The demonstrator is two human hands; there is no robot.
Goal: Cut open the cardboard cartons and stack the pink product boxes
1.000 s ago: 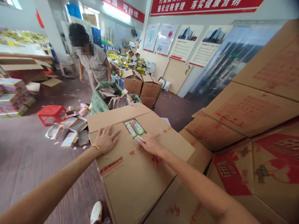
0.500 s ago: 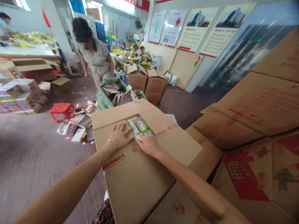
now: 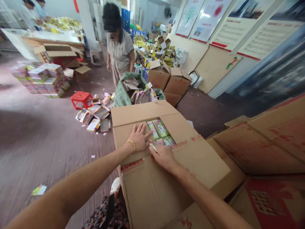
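A large cardboard carton [image 3: 152, 178] stands in front of me with red-printed tape on its top. Through a gap between its top flaps show several small green-and-pink boxes [image 3: 162, 132]. My left hand [image 3: 139, 138], a gold bracelet at its wrist, lies flat with fingers spread on the carton top, just left of the gap. Close by, at the gap's near edge, my right hand [image 3: 164, 156] is closed around a slim pale tool [image 3: 153, 148] that looks like a small knife. The hand covers most of that tool.
A green sack [image 3: 122, 95] full of flattened packaging stands behind the carton. To its left are a red stool [image 3: 81, 98] and scattered packages [image 3: 95, 116]. Stacked cartons [image 3: 267, 143] rise on the right. A person [image 3: 120, 47] in a striped shirt stands beyond the sack.
My view has swung left and down, so the scene sits further right and the floor shows more. Both hands stay by the gap; the pale tool remains in my right hand.
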